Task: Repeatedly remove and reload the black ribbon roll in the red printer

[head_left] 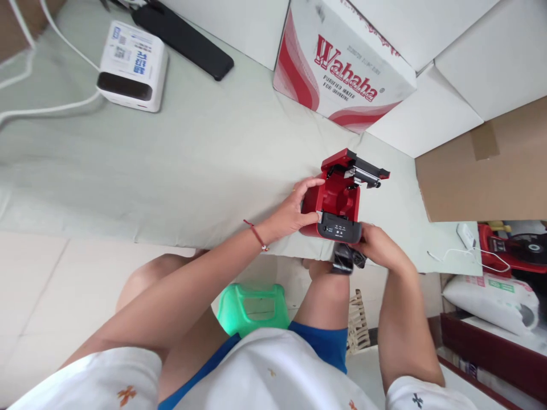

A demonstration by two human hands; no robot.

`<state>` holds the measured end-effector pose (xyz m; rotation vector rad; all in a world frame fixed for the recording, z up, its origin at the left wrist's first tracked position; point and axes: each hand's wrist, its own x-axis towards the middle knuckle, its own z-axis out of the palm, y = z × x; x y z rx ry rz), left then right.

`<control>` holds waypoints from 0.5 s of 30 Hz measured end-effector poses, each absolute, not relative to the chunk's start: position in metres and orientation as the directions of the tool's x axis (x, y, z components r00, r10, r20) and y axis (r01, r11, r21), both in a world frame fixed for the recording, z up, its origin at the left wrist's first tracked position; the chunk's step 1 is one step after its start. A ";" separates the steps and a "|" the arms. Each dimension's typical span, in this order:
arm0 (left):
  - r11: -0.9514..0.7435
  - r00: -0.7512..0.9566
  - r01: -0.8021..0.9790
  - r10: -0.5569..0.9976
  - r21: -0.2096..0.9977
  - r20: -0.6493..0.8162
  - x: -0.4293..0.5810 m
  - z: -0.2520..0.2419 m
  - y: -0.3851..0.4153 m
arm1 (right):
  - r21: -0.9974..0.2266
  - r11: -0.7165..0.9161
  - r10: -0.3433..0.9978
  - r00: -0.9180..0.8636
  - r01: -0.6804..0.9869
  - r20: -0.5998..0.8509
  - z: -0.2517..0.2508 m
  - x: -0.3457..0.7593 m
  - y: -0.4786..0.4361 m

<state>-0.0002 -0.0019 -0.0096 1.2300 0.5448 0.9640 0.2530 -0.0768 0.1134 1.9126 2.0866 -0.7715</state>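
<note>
A boxy red-and-black plastic device (339, 196) sits near the front edge of the bench (192, 165), between the fingers of my two hands. Its red-and-black lid (356, 165) is raised beyond my left fingertips, so the hollow red interior shows just to the right of them.

The fingers of my left hand (294, 210) are parted wide around the device's left side: my thumb reaches the corner of its black front panel (339, 229), and my index finger lies along the red rim farther back. The fingers of my right hand (378, 245) are curled at the front right corner; I cannot tell how far they are closed or whether they have hold of anything, since the fingertips are hidden. Just below and left of them is a glossy black bundle (343, 259), too blurred to make out.

Beyond my fingers, at the back of the bench, stands a white-and-red cardboard carton (342, 74) lettered "Wahaha". Well to the left of my left fingers are a white box-shaped gadget (132, 65) and a long black object (183, 40). A plain brown cardboard box (482, 171) stands to the right of my right fingers.
</note>
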 end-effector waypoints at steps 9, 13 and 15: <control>-0.024 0.477 -0.296 0.863 0.955 0.170 0.001 -0.014 -0.004 | -0.563 -0.084 0.873 -0.212 0.822 -0.439 0.199 0.238 -0.085; -0.044 0.461 -0.289 0.869 0.956 0.179 0.003 -0.013 -0.003 | -0.310 -0.058 0.967 -0.023 0.949 -0.252 0.154 0.198 -0.052; -0.047 0.463 -0.284 0.868 0.958 0.179 0.003 -0.013 -0.003 | -0.196 -0.034 0.974 -0.012 0.980 -0.227 0.136 0.182 -0.037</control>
